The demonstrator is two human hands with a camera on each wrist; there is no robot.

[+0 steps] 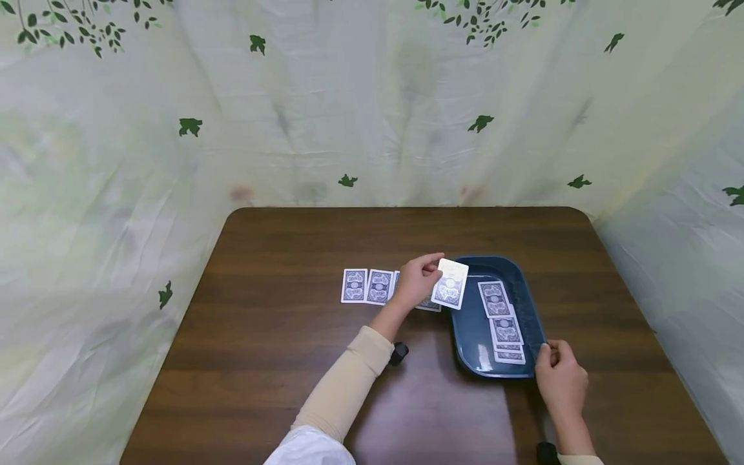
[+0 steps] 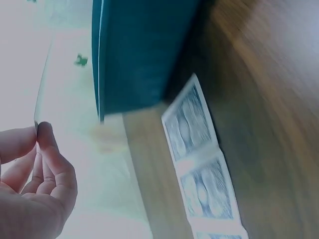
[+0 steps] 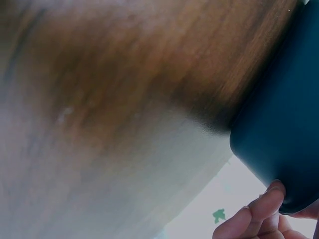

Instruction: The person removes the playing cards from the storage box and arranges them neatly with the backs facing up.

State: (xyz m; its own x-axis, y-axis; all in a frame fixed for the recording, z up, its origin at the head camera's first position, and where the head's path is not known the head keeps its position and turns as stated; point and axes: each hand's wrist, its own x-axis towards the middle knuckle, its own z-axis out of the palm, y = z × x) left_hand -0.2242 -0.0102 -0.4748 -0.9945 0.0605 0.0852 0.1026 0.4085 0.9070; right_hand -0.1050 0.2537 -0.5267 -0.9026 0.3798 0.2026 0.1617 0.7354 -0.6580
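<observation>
Between thumb and fingers, my left hand pinches a playing card with a blue patterned back, held over the left rim of a blue tray. In the left wrist view the same card appears nearly edge-on. My right hand grips the tray's near right corner, thumb on the rim; the right wrist view shows its fingers against the tray's side. Several overlapping cards lie back-up inside the tray, on its right half. Left of the tray, a row of back-up cards lies partly behind my left hand.
The brown wooden table carries everything. Behind it hangs a pale cloth backdrop with green leaf prints. A dark wrist camera sits at my left cuff, and another is at the right wrist.
</observation>
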